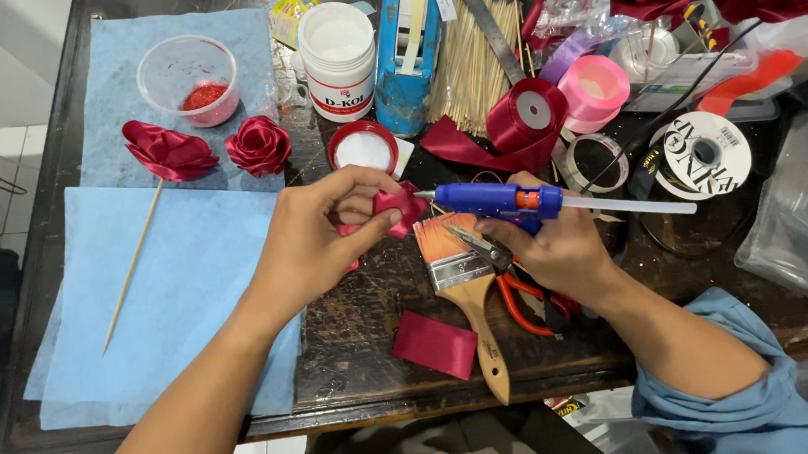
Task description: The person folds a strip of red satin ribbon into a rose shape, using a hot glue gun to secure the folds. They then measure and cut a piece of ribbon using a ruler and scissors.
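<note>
Here | left hand (315, 238) fingers pinch folded red ribbon piece (395, 207) above the surface | right hand (557, 245) fingers clamp blue glue gun (502, 199), nozzle touching ribbon | risk: hot glue likely reaches fingertips, or petal slips.

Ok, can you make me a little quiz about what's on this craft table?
1. True or false: the right hand holds a blue glue gun.
2. What does the left hand pinch in its fingers?
A. a red ribbon piece
B. a paintbrush
C. scissors
3. How many finished red ribbon roses lie on the blue cloth at the left?

Key
1. True; its nozzle points at the ribbon piece.
2. A. The paintbrush lies on the table.
3. Two: one rose on a stick and one small rose.
</note>
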